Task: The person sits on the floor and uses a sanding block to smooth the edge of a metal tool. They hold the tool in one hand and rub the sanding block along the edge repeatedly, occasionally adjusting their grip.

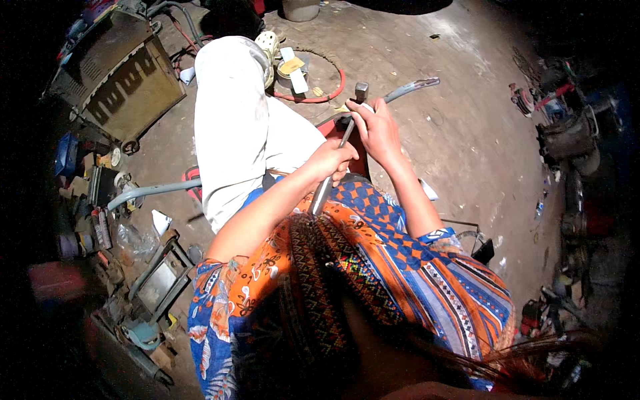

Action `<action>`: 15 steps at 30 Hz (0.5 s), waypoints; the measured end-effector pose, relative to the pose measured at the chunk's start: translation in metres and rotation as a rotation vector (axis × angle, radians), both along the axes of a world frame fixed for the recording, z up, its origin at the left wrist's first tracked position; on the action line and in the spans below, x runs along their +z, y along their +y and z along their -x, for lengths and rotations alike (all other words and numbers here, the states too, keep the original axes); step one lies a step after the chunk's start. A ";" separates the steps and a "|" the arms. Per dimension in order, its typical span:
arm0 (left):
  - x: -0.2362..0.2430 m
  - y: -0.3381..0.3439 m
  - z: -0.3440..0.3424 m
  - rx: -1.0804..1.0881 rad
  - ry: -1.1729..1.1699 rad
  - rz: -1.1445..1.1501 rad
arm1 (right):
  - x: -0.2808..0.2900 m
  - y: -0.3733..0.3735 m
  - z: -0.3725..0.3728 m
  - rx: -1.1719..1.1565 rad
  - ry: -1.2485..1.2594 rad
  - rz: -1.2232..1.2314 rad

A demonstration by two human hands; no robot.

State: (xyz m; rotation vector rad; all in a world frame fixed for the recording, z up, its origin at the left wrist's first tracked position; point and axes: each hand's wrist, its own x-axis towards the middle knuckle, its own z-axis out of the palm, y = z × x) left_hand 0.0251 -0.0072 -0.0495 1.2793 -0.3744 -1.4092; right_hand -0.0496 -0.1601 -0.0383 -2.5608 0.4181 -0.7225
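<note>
Fingers (333, 157) of the left hand (328, 162) wrap the hammer (345, 133) handle at frame centre. Right hand (375, 127) fingers close on the grey curved metal bar (407, 87) just above, over the concrete floor (460, 127).

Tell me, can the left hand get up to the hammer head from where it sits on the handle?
Probably yes. The left hand grips the lower handle, and the shaft runs bare up to the right hand, whose grip sits just below the hammer head. That hand crowds the top, so room there looks tight.
</note>
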 end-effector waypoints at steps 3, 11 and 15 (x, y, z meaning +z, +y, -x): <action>-0.002 0.006 0.001 0.028 0.022 -0.006 | 0.002 0.015 0.011 0.009 0.046 -0.128; 0.002 0.005 0.000 -0.006 0.002 0.012 | 0.006 0.008 0.004 -0.063 0.050 -0.017; 0.007 0.007 0.003 0.011 -0.025 -0.019 | 0.009 0.025 0.016 -0.067 0.084 -0.081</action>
